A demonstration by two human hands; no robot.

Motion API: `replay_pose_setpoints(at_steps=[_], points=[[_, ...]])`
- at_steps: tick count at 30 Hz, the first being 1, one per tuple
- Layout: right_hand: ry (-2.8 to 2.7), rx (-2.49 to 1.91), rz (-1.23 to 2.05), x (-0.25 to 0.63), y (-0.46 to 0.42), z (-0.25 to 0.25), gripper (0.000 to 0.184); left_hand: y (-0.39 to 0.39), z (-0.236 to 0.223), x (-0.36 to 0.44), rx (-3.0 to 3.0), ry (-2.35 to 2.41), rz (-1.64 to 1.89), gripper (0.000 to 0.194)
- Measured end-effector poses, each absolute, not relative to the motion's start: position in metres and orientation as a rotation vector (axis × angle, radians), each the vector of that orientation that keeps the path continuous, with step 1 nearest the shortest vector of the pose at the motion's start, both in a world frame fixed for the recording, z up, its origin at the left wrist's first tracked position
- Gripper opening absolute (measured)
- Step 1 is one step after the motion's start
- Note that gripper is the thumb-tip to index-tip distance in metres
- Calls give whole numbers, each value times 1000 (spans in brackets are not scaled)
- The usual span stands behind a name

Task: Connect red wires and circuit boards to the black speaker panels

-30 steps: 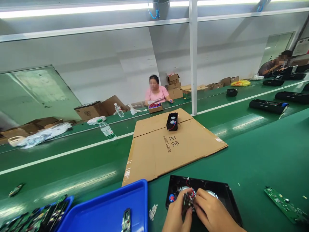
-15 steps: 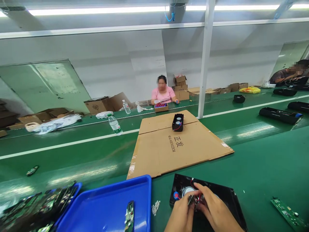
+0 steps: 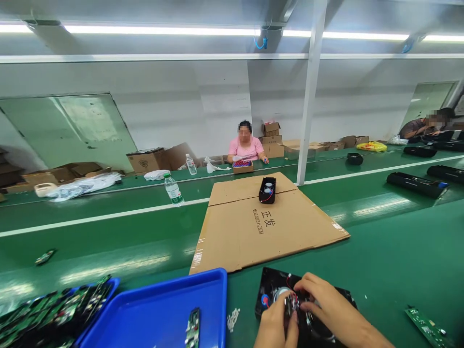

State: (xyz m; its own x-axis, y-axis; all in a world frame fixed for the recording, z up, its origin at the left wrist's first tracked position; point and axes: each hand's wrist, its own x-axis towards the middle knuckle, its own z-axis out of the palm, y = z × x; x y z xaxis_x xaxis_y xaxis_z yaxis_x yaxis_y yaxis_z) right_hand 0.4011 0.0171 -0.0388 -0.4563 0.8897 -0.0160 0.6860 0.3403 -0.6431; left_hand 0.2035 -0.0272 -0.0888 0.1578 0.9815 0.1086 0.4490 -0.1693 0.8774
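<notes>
At the desk's (image 3: 398,270) near edge lies a black shell (image 3: 270,290), rigid plastic but light, best steadied by its rim. Both hands work inside it: the left hand (image 3: 275,328) and right hand (image 3: 326,309) pinch what looks like a small board (image 3: 292,305) with thin, fragile wires (image 3: 289,280).

Nearest me, my left hand (image 3: 275,325) and right hand (image 3: 328,309) meet over an open housing (image 3: 340,296) on the tabletop (image 3: 398,251). A tray (image 3: 163,314) lies just left of it; a circuit board (image 3: 429,327) lies well right. A cardboard sheet (image 3: 268,227) spreads behind, carrying a second housing (image 3: 267,189).
</notes>
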Motion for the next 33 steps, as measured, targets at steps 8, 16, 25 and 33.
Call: replay_pose_setpoints(at_steps=[8,16,25,33], points=[[-2560,-1295,125,376,69,-39,24,-21,-88,192,1778,1566,886,42],[-2497,-1261,171,411,31,-32,28,-17,-81,192,1680,1503,1090,45],[-2013,-1158,1057,413,-11,-51,24,-19,-68,196,1452,1519,1150,38],[-1822,-1066,1217,403,-6,-73,32,-14,-91,194,1338,1430,1270,33]])
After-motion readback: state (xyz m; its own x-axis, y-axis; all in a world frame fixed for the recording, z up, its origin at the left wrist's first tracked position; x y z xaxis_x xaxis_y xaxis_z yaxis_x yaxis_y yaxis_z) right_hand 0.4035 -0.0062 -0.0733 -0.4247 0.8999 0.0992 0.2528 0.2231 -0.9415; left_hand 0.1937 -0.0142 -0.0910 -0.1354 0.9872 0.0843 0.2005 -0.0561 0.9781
